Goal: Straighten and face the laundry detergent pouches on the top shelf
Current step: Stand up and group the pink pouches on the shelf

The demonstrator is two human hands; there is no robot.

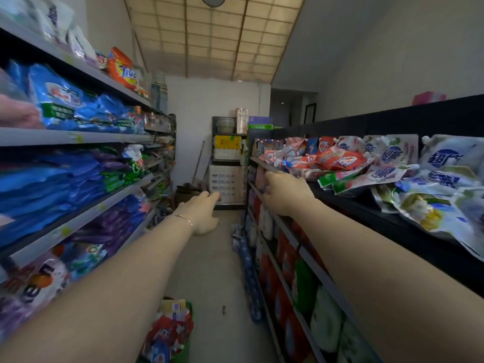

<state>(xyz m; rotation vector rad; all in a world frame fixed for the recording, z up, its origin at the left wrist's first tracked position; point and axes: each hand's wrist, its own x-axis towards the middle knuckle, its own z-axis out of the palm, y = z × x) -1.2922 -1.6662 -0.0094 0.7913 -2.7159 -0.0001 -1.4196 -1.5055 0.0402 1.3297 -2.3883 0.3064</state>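
Observation:
Laundry detergent pouches lie in a jumble on the black top shelf (348, 205) at my right. White and blue pouches (445, 158) lean near me, with several more flat and tilted in front of them. Red pouches (337, 158) are heaped farther down the shelf. My right hand (285, 192) reaches out along the shelf's front edge, fingers extended, just short of the red heap and holding nothing. My left hand (203, 213), with a thin bracelet at the wrist, stretches forward over the aisle with relaxed fingers, empty.
Left shelving (78, 138) holds blue and purple detergent bags, with an orange box (123, 69) on top. Bottles fill the lower right shelves (301, 284). A green basket of packs (170, 334) stands on the floor. Stacked boxes (225, 184) close the aisle's far end.

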